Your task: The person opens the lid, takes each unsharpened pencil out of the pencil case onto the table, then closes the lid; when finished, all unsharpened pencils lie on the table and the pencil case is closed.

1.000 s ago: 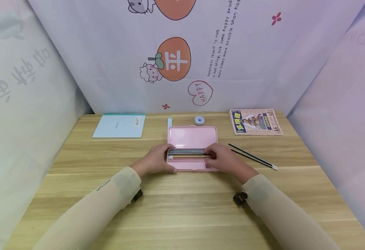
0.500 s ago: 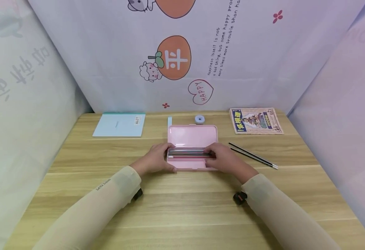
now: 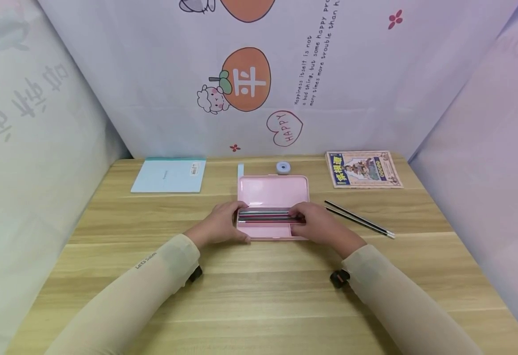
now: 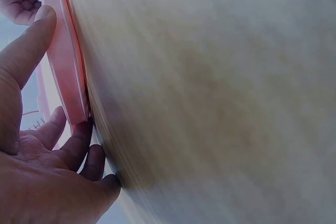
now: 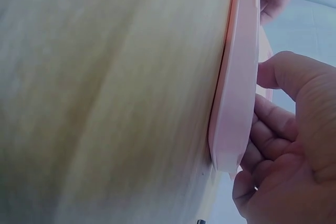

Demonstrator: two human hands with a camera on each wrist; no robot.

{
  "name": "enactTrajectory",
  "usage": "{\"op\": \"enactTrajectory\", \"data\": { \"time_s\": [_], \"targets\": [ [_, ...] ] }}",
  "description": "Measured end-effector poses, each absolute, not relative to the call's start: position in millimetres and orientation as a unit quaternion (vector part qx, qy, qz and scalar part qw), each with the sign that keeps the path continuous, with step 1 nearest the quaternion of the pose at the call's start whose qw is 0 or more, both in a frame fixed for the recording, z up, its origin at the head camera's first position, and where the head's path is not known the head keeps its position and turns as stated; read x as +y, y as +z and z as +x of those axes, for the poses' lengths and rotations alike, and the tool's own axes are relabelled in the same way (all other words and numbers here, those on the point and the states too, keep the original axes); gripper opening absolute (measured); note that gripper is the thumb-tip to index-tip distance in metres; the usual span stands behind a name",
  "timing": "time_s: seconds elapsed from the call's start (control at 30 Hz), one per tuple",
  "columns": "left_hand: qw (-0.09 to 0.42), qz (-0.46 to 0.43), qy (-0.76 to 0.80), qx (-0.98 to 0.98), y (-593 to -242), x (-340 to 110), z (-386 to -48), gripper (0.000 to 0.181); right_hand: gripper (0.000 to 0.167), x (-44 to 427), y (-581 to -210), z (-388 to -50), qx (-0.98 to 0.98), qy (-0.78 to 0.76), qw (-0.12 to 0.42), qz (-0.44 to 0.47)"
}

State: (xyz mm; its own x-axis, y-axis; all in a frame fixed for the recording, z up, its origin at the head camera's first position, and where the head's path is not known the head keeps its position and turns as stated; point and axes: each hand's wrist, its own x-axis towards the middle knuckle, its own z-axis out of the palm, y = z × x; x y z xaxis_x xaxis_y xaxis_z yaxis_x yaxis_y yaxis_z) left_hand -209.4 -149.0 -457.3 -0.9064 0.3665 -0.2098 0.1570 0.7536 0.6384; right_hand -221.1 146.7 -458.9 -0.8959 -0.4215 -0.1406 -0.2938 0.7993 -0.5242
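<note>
A pink pencil case (image 3: 273, 191) lies open on the table, its lid tipped back. Several pencils (image 3: 263, 217) lie side by side in its long compartment. My left hand (image 3: 219, 223) holds the case's left end, the thumb at the front edge and the fingers round the end, as the left wrist view shows. At the right end, my right hand (image 3: 320, 224) reaches into the case with curled fingers on the pencils' ends. Its fingertips are partly hidden behind the case wall (image 5: 239, 77) in the right wrist view. Two black pencils (image 3: 361, 220) lie outside, to the right.
Behind the case lie a light blue strip (image 3: 241, 170) and a small pale blue pencil sharpener (image 3: 283, 168). A light blue notebook (image 3: 168, 175) lies at the back left, and a printed booklet (image 3: 364, 169) at the back right. A printed cloth (image 3: 161, 88) hangs behind the table.
The pencils in the case have turned or shifted: a yellowish one showed earlier, while red and dark green ones show now. Both hands stay in place. The head view has tipped slightly downward.
</note>
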Motion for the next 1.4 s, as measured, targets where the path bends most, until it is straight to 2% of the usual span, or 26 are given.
{"op": "enactTrajectory", "data": {
  "time_s": [0.23,0.57,0.9,1.4],
  "targets": [
    [0.163,0.142,0.323,0.921,-456.8,-149.9,-209.5,0.095,0.041,145.1,-458.7,-222.8,0.939,-0.257,0.143,-0.181],
    [0.159,0.147,0.326,0.920,-458.3,-150.4,-210.4,0.093,0.034,144.2,-458.1,-223.5,0.929,-0.287,0.146,-0.181],
    [0.159,0.148,0.324,0.921,-459.2,-150.3,-210.5,0.091,0.017,148.9,-461.4,-225.8,0.921,-0.309,0.166,-0.173],
    [0.158,0.148,0.321,0.922,-457.7,-149.6,-209.3,0.095,0.012,155.7,-458.3,-221.4,0.905,-0.374,0.126,-0.158]
  ]
}}
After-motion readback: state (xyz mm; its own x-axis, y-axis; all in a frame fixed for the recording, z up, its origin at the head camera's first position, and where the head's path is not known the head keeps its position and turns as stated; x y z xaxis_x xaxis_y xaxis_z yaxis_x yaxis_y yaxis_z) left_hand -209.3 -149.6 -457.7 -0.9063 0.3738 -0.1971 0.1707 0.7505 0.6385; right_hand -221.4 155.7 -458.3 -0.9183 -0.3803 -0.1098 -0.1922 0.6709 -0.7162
